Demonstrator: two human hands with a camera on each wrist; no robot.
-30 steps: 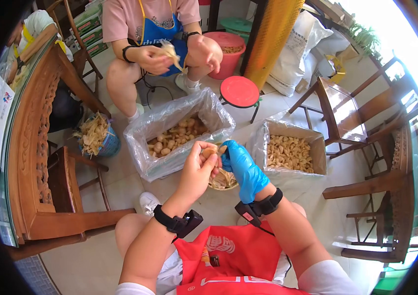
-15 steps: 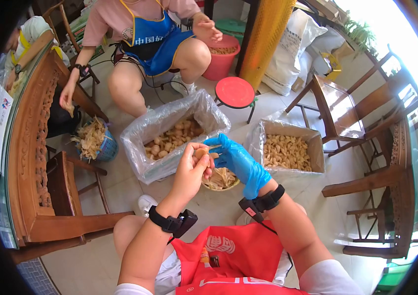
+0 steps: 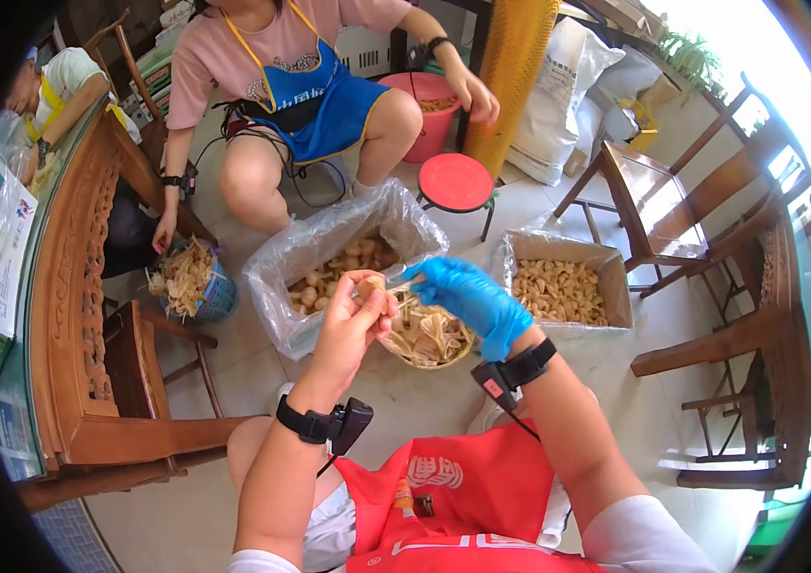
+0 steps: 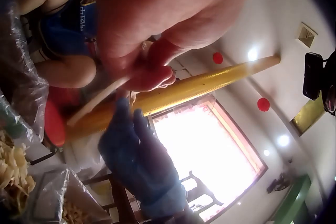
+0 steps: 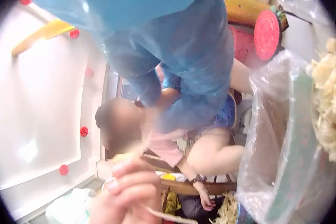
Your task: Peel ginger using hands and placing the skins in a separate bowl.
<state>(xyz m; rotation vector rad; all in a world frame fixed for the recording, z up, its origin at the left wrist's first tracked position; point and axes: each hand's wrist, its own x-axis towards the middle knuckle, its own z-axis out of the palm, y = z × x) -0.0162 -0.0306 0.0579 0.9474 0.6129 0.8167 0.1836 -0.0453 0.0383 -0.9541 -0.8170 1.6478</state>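
Note:
My bare left hand [image 3: 343,329] holds a pale bulb [image 3: 374,286], fingers curled round it. In the left wrist view a long pale stalk [image 4: 94,103] sticks out below this hand. My blue-gloved right hand [image 3: 474,302] is just right of the bulb, its fingertips pinching a thin pale strip of husk [image 3: 414,281]. Below both hands a round basket of husks [image 3: 429,336] stands on the floor. A plastic-lined crate [image 3: 276,320] with whole bulbs is behind my left hand; a lined box [image 3: 618,286] of loose cloves is right of the glove.
Across from me sits a person in a blue apron [image 3: 329,119], one hand by a blue basket [image 3: 220,294] of husks. A red stool [image 3: 457,182] stands behind the crates. Carved wooden furniture [image 3: 90,315] is at left, a wooden chair [image 3: 658,215] at right.
My hands have drawn slightly apart, the left shifting left, showing more of the husk basket. The person opposite has lowered one hand to the blue basket and stretched the other arm out.

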